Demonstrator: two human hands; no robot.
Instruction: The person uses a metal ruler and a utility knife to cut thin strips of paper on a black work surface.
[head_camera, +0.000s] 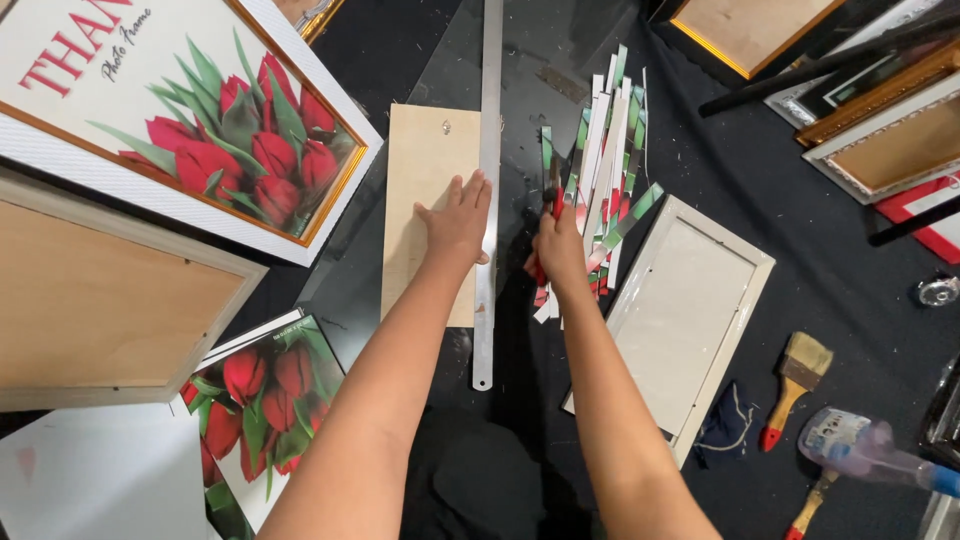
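My left hand (458, 218) lies flat with fingers spread, pressing a long metal ruler (488, 130) against the right edge of a thin wooden backing board (418, 175). My right hand (560, 250) is closed around a red-handled cutter (556, 200), its tip just right of the ruler. Both rest on a clear glass sheet (560, 50) over a dark cloth. Beside my right hand lies a pile of cut paper strips (605, 150) printed in red, green and white.
A white empty frame (740, 300) lies to the right, with a paintbrush (795, 380) and a spray bottle (870, 450) beyond it. Tulip-print frames (200, 120) and prints (265, 400) lie left. More frames (880, 130) are stacked at top right.
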